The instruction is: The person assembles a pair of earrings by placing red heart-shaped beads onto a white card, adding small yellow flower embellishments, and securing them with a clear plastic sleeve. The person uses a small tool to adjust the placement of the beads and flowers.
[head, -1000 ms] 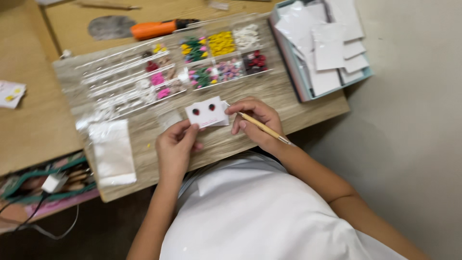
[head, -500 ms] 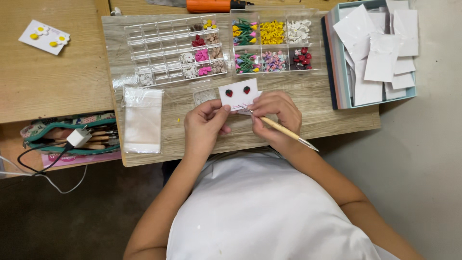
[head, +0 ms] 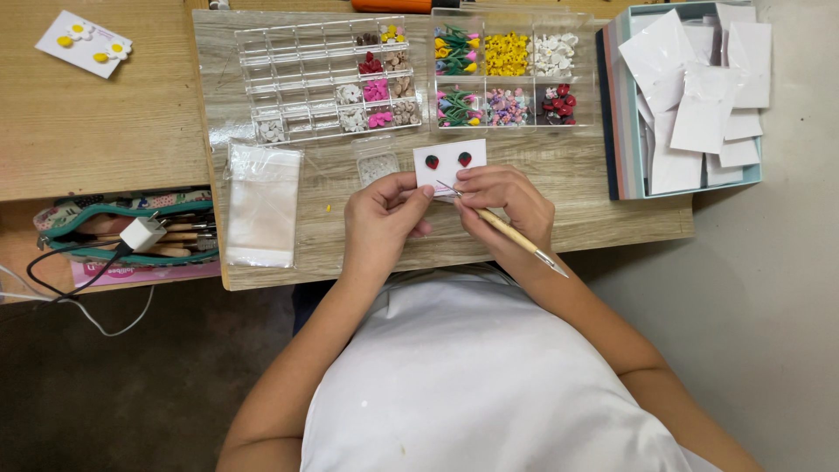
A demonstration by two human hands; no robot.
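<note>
We work over a wooden surface (head: 140, 131), and just beyond our hands sit two clear compartment boxes: the one beyond the left hand (head: 328, 83) is mostly empty cells, the one beyond the right hand (head: 511, 74) is full of small coloured pieces. Farther right is a pale blue box (head: 625, 175) of white cards, and left of the left hand lies a clear plastic bag (head: 260, 205). Our hands are close together, both pinching a small white card (head: 450, 162) that carries two dark red studs; the left hand (head: 380, 223) holds its near left corner, the right hand (head: 507, 210) its near right edge. The card lies flat with its long axis left to right. The right hand also grips a thin wooden stick tool (head: 516, 238), its far tip meeting the card, its other end pointing back and right. We judge the studs are being fixed to the card; the next move seems to call for a steady card and a fine, light touch of the tip.
</note>
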